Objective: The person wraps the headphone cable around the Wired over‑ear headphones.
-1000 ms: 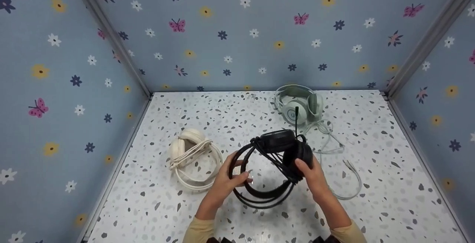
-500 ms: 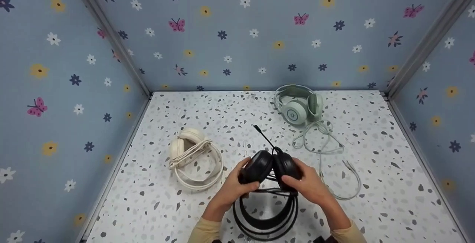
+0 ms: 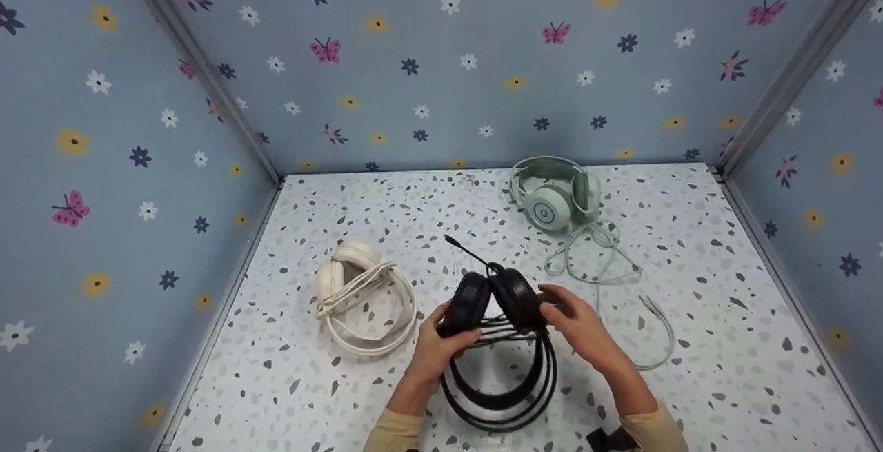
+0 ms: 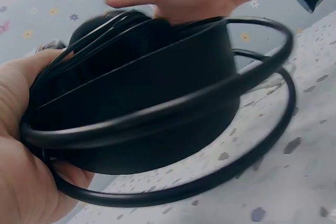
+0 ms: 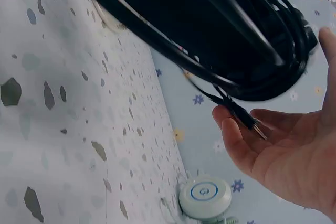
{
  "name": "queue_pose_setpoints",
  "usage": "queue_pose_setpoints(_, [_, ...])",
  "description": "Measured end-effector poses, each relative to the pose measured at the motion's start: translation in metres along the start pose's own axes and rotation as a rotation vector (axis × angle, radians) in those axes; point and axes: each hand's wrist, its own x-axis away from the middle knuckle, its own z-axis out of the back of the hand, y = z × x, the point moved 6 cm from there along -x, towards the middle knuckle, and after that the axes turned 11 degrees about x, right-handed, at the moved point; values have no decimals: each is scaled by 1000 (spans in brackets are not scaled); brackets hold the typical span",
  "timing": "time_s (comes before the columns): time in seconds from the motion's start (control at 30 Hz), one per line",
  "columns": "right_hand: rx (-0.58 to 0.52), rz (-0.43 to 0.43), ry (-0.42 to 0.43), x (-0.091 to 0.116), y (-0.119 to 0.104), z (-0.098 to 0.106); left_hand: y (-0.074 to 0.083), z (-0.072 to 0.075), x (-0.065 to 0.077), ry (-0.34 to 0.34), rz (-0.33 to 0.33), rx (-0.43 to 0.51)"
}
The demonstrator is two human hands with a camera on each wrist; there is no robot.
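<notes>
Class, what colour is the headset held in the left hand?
The held headset is black; the head view shows it best.

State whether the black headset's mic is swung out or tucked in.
Swung out: in the head view, the mic juts past both earcups.

This looks like a small three-sided booth; whether it stands in a home, an office or a lab cannot be told. A pale blue back wall (image 3: pixel 441 93), printed with flowers and pink butterflies, meets a matching left side wall (image 3: pixel 103 245) and right side wall (image 3: pixel 838 259). Straight grey strips, one at the left corner (image 3: pixel 190 45) and one at the right corner (image 3: pixel 793 59), frame the joins. Between the walls spreads a white, grey-flecked, terrazzo-patterned desk (image 3: pixel 428 210).
</notes>
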Motion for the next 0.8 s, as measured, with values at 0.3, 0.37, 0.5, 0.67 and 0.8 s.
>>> queue_pose_setpoints(0.3, [-147, -75, 161, 12, 15, 23, 33, 16, -51, 191, -58, -56])
queue_pose_setpoints(0.37, [-136, -102, 173, 17, 19, 25, 39, 21, -65, 222, -53, -44])
queue_pose_setpoints(0.5, [-112, -134, 103, 26, 26, 23, 48, 31, -91, 272, -37, -14])
queue_pose_setpoints(0.67, [-116, -160, 70, 36, 35, 23, 55, 39, -110, 309, -73, -49])
queue_pose_setpoints(0.8, [-143, -190, 78, 41, 40, 25, 53, 41, -118, 327, -127, -86])
